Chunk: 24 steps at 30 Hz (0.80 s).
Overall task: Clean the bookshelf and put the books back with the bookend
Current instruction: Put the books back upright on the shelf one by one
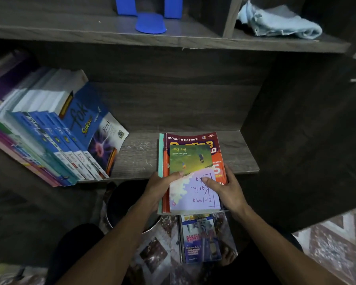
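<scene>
A small stack of books (193, 157) lies flat, half on the lower shelf (240, 159) and half over its front edge. On top is a green and lilac book (191, 182) with handwriting. My left hand (162, 186) grips the stack's left edge, thumb on the top cover. My right hand (228, 190) holds the right edge, its index finger on the lilac cover. A row of blue and purple books (56, 132) leans at the shelf's left. A blue bookend (150, 15) stands on the upper shelf.
A light blue cloth (277, 21) lies crumpled in the upper right compartment. Below the shelf, a dark round bin (127, 204) stands on the floor, and another book (201, 239) lies on patterned flooring. A dark side panel closes the shelf on the right.
</scene>
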Tool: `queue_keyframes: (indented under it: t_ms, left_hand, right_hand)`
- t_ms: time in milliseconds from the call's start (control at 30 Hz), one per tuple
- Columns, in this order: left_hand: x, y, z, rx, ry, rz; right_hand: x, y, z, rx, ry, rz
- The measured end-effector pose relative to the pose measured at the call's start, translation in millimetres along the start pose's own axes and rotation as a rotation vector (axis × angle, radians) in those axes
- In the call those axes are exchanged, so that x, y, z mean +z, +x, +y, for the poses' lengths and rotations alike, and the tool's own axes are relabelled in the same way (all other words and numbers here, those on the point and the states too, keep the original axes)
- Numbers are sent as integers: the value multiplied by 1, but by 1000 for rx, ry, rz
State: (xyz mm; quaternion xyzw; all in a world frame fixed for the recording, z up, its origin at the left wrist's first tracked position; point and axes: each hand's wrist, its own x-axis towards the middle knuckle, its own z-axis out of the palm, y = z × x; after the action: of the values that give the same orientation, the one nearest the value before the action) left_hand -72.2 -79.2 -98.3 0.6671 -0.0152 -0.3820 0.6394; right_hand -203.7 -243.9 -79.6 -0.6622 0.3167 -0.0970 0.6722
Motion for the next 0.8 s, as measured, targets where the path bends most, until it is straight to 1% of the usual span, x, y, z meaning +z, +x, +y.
queue_keyframes:
  t_ms: [200,267,333,400,433,533,567,667,800]
  left_hand:
    - [1,21,1,-72,34,14]
    - [2,23,3,-120,88,16]
    - [3,24,5,-131,211,53]
    - [3,22,8,-104,384,105]
    - [3,20,10,-75,484,153]
    - [9,12,15,18,767,377]
    - [14,10,17,35,848,410]
    - [30,4,17,75,993,352]
    - [43,1,21,40,1160,324]
  right_hand:
    - [-2,20,10,38,-18,24]
    - [-3,23,12,60,-33,21]
    - [-4,24,13,71,-34,17]
    - [-5,25,15,78,-40,18]
    - [-6,26,16,81,-46,24]
    - [-6,27,18,85,-52,25]
    - [-7,26,19,89,-45,16]
    - [-9,23,21,101,-13,-29]
    - [-17,23,31,160,9,-44]
